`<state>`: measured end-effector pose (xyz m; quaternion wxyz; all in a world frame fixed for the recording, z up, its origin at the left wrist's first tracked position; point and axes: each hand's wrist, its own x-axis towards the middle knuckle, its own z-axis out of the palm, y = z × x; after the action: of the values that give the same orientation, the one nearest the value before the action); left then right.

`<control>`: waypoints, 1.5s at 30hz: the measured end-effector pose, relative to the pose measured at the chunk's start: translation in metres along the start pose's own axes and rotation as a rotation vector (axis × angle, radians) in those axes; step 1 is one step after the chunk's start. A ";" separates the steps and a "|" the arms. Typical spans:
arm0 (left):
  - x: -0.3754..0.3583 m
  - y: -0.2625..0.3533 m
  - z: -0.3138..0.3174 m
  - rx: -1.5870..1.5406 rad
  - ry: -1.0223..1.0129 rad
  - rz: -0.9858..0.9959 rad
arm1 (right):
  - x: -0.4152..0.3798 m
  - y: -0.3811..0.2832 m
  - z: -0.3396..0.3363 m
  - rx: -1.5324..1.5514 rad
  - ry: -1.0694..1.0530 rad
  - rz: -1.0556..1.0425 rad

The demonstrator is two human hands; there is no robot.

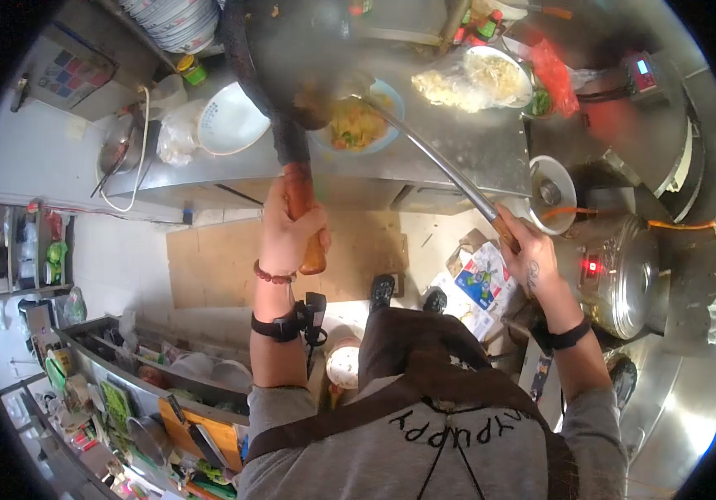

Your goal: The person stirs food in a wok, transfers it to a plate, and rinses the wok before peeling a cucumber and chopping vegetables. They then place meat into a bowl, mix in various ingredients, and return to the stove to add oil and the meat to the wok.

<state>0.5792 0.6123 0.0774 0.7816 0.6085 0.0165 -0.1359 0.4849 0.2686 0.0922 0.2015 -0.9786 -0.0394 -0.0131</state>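
My left hand [292, 223] is wrapped round the wooden handle of a dark wok [249, 62], which is raised over the steel counter. In my right hand [528, 251] is the wooden end of a long metal ladle [441, 158]. The ladle's head reaches to the wok's edge, partly blurred by steam. Below and beside that edge, a light blue plate [387, 96] holds yellowish food [358, 127] with orange and green bits. An empty white oval bowl [234, 119] rests on the counter left of the wok handle.
Stacked plates [176, 23] stand at the upper left. Pale food in plastic [458, 85], a red bag [553, 75] and sauce bottles [486, 29] are at the upper right. A metal strainer bowl [552, 193] and a steel pot [620, 271] are at the right. Knives [206, 444] lie lower left.
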 end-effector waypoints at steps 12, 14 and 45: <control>-0.004 0.009 -0.007 0.035 -0.002 0.036 | 0.018 0.001 -0.013 0.049 -0.023 -0.006; -0.007 0.012 -0.003 0.030 -0.013 0.035 | 0.028 -0.010 0.008 0.262 0.107 -0.118; -0.191 -0.130 0.332 -0.555 -1.136 -1.154 | -0.432 0.066 -0.039 2.171 0.631 0.494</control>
<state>0.3191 0.3029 0.0766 0.6004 0.1308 -0.0378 -0.7880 0.0599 0.1617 0.0840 0.9341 -0.2247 0.2143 -0.1763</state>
